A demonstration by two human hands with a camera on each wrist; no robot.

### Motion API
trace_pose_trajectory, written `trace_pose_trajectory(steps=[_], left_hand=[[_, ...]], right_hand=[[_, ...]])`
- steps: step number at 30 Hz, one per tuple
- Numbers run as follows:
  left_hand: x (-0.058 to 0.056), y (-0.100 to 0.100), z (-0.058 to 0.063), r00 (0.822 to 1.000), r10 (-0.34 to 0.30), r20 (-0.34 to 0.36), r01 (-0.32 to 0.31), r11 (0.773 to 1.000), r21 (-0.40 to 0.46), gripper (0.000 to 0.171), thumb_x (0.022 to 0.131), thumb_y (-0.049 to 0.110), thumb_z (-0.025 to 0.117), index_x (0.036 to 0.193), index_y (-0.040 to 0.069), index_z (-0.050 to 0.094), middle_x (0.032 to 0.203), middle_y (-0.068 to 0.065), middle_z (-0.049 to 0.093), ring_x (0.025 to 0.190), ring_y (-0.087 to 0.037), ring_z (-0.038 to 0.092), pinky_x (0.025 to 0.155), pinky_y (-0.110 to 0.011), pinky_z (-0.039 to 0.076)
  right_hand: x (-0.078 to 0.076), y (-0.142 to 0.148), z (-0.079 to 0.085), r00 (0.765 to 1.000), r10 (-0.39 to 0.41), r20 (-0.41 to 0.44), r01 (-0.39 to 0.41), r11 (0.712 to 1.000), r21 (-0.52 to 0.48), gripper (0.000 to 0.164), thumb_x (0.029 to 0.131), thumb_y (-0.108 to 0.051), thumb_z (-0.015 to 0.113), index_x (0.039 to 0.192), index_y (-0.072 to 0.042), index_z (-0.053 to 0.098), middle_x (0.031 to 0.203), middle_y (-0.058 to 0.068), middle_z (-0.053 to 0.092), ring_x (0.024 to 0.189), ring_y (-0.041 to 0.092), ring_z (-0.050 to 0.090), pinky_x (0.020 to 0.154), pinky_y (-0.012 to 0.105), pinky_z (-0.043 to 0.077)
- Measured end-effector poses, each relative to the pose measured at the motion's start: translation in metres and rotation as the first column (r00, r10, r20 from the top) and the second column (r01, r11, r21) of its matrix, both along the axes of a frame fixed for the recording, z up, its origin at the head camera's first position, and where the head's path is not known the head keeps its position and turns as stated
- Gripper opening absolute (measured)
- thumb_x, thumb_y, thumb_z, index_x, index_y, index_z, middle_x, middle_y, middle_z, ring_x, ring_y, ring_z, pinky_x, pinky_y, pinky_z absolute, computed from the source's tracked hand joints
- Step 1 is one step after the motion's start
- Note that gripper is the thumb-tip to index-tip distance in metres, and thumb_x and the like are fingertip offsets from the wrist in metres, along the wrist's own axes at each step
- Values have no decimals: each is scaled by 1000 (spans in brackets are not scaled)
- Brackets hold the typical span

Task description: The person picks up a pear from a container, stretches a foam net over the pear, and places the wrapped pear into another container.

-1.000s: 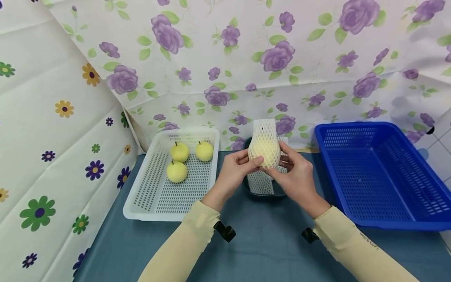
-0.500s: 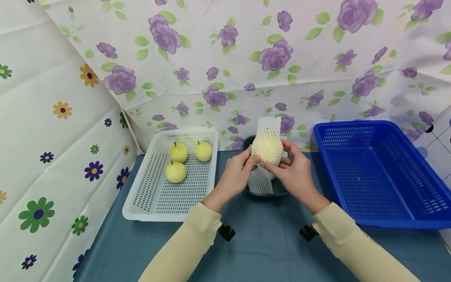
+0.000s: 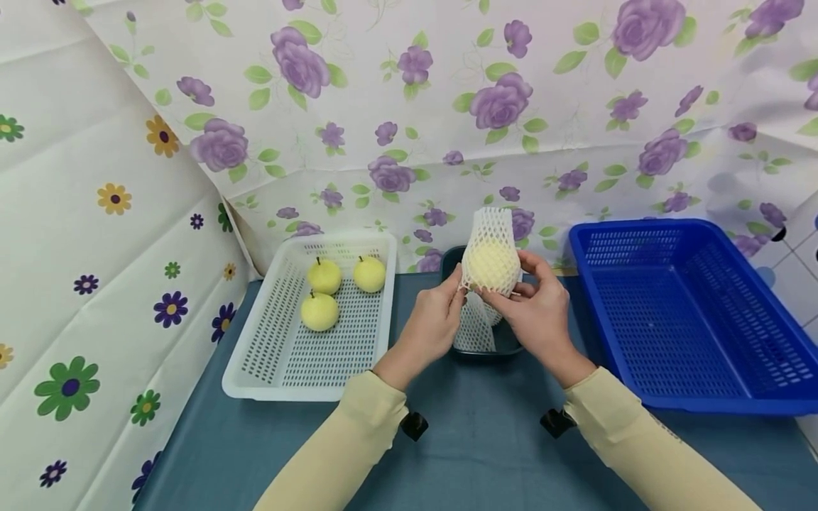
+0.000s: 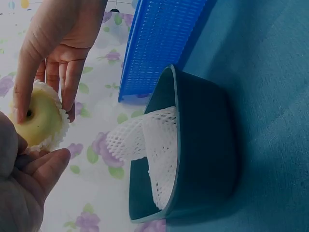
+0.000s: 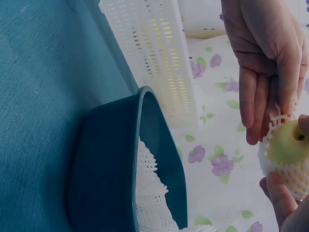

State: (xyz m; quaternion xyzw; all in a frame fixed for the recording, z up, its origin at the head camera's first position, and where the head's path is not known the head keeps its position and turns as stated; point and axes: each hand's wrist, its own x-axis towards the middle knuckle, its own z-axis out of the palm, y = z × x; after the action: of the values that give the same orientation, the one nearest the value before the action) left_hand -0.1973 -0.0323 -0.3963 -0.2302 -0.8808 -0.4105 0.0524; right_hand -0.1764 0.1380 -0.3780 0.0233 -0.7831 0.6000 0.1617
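Nearest: left sleeve (image 3: 354,433) and right sleeve (image 3: 613,426), both pale yellow, over the near part of the blue-green table (image 3: 479,447), small black piece at each cuff. Next, the hands, close together, raised off the table. Left hand (image 3: 433,316) pinches the lower edge of a white foam net (image 3: 493,226). Right hand (image 3: 542,312) grips the netted pear (image 4: 44,118), fingers round its side, thumb near its underside. Pear sits in the net's lower part; unfilled end of net sticks up above it. Pear's underside bare in both wrist views, dark hollow showing.

Behind and below the hands: dark teal bin (image 3: 482,355), middle of the table, towards the far edge. Loose nets (image 3: 474,331) inside, partly hidden by hands. Can't tell if pear is straight above bin.

Far left corner: white basket (image 3: 350,348), three yellow pears in it: front pear (image 3: 319,312), rear-left pear (image 3: 324,276), rear-right pear (image 3: 369,275). Far right corner: blue basket (image 3: 664,319), well apart from white one. Past far edge: floral sheet (image 3: 358,85), purple roses.
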Motion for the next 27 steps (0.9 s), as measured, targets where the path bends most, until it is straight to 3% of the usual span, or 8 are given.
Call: trace_pose_trajectory(steps=[3,6,9,13,17,20,24,27], left_hand=[[-1,-1,1,990,-58,129,35,984,175,52,98,37,46,146,24,29,105,-3,68,80,-5,65,67,-18,54],[-2,-2,7,962,-96,254,0,935,353,57,92,43,56,142,23,38,131,1,58,115,-7,58,92,-27,51],[0,-2,20,948,-90,304,-51,903,426,54,90,41,60,137,17,48,126,-4,61,112,-13,61,91,-31,52],[1,-6,31,921,-119,371,-106,840,532,52,90,33,63,133,7,51,122,-12,62,108,-18,63,88,-33,53],[-7,-11,24,879,-221,423,-133,737,663,50,91,27,62,134,6,49,126,-15,59,111,-19,61,90,-33,52],[-13,-13,16,864,-279,418,-119,694,710,47,92,25,61,134,8,46,128,-16,58,109,-18,62,91,-35,52],[-16,-15,9,867,-301,396,-91,686,721,42,94,24,58,131,10,44,129,-17,57,108,-16,62,93,-38,51],[-17,-15,7,877,-279,392,-67,736,674,41,94,27,56,132,12,48,128,-12,57,108,-14,60,93,-35,50]], right_hand=[[1,1,0,1000,6,4,-6,1000,18,74,74,-14,79,137,-9,41,125,10,49,97,26,66,72,26,57],[3,1,1,999,41,-9,-41,998,46,76,75,-14,78,139,-9,37,129,10,47,102,26,64,79,36,56],[4,2,1,991,128,-35,-126,991,52,81,74,-14,79,141,-11,35,132,10,46,109,26,60,84,42,54],[2,4,-2,967,237,-88,-240,971,-18,74,79,-12,75,142,-10,35,135,10,46,111,25,58,85,34,54],[-8,10,-7,958,251,-139,-269,954,-134,54,90,-11,62,139,-6,39,134,14,47,105,20,60,76,25,56],[-15,13,-9,962,247,-120,-263,954,-142,52,91,-16,61,139,-10,42,129,14,51,104,17,59,76,21,55],[-21,15,-5,953,302,-18,-302,946,-119,51,91,-25,62,136,-11,46,124,14,57,107,17,57,81,19,53],[-22,17,-1,938,339,78,-326,935,-142,55,89,-29,63,136,-9,42,129,15,55,110,15,57,82,19,53]])
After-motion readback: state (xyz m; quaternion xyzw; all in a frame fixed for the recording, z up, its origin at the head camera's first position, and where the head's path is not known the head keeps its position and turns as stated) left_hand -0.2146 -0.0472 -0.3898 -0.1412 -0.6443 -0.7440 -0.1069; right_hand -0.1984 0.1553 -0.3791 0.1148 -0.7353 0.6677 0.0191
